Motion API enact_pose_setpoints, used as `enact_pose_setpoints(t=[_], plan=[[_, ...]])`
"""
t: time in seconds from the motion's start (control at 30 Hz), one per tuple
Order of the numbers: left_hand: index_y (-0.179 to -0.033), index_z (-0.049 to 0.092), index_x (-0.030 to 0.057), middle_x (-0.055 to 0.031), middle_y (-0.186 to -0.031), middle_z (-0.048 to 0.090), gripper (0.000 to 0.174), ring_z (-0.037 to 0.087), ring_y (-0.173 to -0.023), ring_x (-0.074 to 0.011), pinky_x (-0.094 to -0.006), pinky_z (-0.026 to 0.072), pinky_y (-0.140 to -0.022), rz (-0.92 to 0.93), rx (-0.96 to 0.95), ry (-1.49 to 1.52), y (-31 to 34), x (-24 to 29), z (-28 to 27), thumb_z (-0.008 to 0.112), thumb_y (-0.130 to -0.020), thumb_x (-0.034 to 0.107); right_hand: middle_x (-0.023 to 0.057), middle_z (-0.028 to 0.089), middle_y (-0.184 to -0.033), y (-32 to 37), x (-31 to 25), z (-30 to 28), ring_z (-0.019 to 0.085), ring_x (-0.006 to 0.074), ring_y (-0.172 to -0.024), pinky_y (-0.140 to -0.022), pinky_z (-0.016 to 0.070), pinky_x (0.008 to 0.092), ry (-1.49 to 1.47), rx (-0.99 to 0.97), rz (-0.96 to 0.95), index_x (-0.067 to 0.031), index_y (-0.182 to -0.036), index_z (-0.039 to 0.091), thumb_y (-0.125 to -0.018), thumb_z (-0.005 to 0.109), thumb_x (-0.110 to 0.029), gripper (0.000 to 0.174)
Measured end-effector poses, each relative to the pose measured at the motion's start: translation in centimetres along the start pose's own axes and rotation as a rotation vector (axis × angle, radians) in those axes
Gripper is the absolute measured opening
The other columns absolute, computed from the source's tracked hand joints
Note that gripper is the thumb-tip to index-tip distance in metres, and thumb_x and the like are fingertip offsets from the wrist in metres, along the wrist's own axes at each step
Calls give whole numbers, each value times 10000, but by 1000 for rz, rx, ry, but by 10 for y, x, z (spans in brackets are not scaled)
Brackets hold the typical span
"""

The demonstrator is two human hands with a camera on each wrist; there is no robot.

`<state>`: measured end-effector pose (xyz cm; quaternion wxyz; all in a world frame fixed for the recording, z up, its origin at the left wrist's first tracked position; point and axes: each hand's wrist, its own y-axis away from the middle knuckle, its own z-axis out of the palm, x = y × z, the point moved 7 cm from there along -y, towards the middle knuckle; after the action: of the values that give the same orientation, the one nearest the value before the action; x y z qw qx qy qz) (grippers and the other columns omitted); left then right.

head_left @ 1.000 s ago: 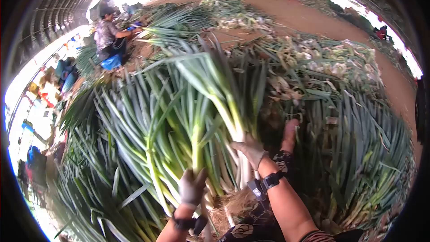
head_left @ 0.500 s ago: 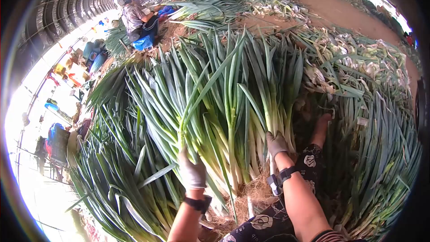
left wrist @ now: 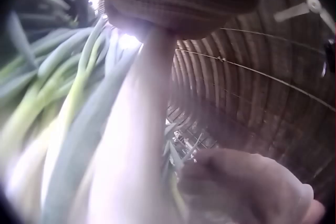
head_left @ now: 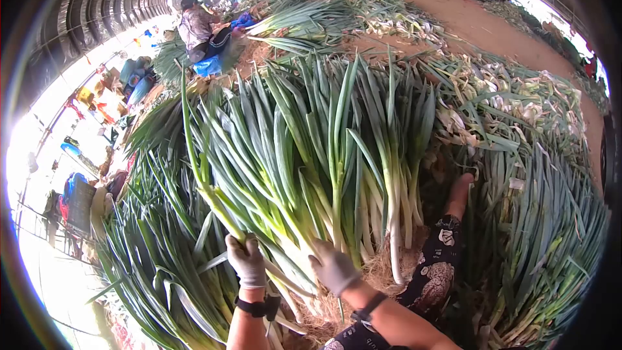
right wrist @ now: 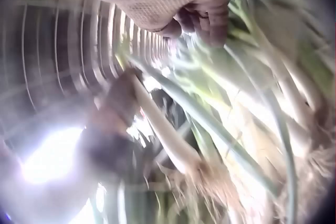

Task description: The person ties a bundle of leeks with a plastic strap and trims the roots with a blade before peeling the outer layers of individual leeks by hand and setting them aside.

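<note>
My left gloved hand [head_left: 247, 262] grips the stem of a long green onion [head_left: 217, 204] at the left front of a dense upright row of green onions [head_left: 311, 136]. In the right wrist view, its white stem [right wrist: 165, 132] slants down to a tuft of brown roots [right wrist: 210, 182]. The left wrist view shows the pale stem [left wrist: 134, 150] coming down from under the glove. My right gloved hand [head_left: 335, 269] is just to the right, over the white lower stems, its thumb apart and its fingers loosely bent. Nothing shows between them in the right wrist view [right wrist: 178, 3].
More green onions [head_left: 162, 266] lie in heaps at the left, and others [head_left: 544, 220] at the right. Peeled leaf waste [head_left: 505, 104] is piled behind. A bare leg [head_left: 460, 194] stretches between the heaps. Another person [head_left: 197, 29] sits at the back left.
My right hand has let go of the stems at the right and come left towards the middle. My left hand has moved left and down, tilting a green onion out from the row.
</note>
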<state>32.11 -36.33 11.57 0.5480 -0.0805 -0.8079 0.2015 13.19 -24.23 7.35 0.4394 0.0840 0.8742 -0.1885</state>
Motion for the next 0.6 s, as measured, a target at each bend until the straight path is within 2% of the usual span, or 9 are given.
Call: enact_pose_setpoints(t=[0.1, 0.13, 0.27, 0.3, 0.33, 0.37, 0.47, 0.57, 0.6], plan=[[-856, 498, 34, -30, -665, 488, 128, 428, -576, -120, -290, 412, -548, 1, -14, -106, -11, 10, -18, 621, -849, 69, 271, 628, -1112, -1, 63, 82, 668, 373, -869, -778, 539, 451, 249, -367, 274, 10, -1369, 403, -945, 544, -245, 515], [-856, 497, 33, -34, -666, 488, 136, 433, -579, -126, -295, 415, -553, 6, 6, -131, -11, -1, -22, 627, -844, 71, 219, 659, -985, -1, 82, 94, 656, 307, -706, -657, 548, 406, 257, -486, 359, 20, -1332, 442, -921, 564, -224, 493], [-846, 509, 42, -94, -684, 526, 189, 475, -577, -230, -358, 439, -581, -35, -30, -279, -9, -47, -14, 676, -823, 128, 51, 580, -739, 0, 66, 41, 509, 123, -529, -467, 457, 234, -312, -286, 613, -5, -1216, 543, -884, 547, -182, 377], [-845, 513, 45, -106, -690, 538, 198, 495, -579, -259, -373, 445, -587, -55, -69, -342, -7, -67, -6, 684, -822, 140, 71, 653, -787, -6, 60, 16, 605, 151, -624, -549, 521, 292, -370, -230, 572, -15, -1035, 617, -876, 623, -286, 315], [-816, 517, 50, -129, -693, 572, 234, 565, -645, -362, -423, 455, -616, -73, -131, -404, -5, -93, 5, 707, -817, 186, 57, 648, -777, -9, 57, -5, 597, 140, -620, -540, 518, 289, -425, -177, 454, -23, -1010, 623, -869, 639, -316, 326], [-987, 549, 33, -183, -898, 611, 299, 605, -830, -413, -445, 481, -704, -257, -347, -534, 1, -117, 19, 723, -812, 202, 44, 643, -767, -9, 52, -25, 589, 129, -615, -531, 515, 286, -480, -122, 335, -31, -985, 629, -863, 655, -346, 339], [-1385, 310, 2, -280, -1292, 400, 761, 488, -1150, -456, -457, 437, -974, -21, -3, -515, 15, -85, 30, 748, -786, 168, 18, 603, -715, 1, 31, -75, 553, 94, -581, -510, 500, 249, -602, 5, 315, -30, -966, 624, -873, 661, -398, 382], [-1368, 359, 33, -222, -1261, 464, 737, 555, -1012, -362, -406, 489, -899, 220, 89, -395, 22, -28, 42, 763, -755, 101, 10, 588, -718, 19, 34, -93, 534, 70, -577, -495, 479, 228, -876, 123, 374, 7, -1007, 602, -871, 689, -373, 412], [-1344, 365, 0, -234, -1164, 536, 704, 580, -953, -392, -458, 498, -849, 87, -96, -390, 28, -12, 56, 755, -769, 117, -4, 577, -718, 22, 35, -98, 511, 57, -563, -492, 457, 206, -834, 161, 384, 11, -1034, 589, -896, 673, -318, 367]])
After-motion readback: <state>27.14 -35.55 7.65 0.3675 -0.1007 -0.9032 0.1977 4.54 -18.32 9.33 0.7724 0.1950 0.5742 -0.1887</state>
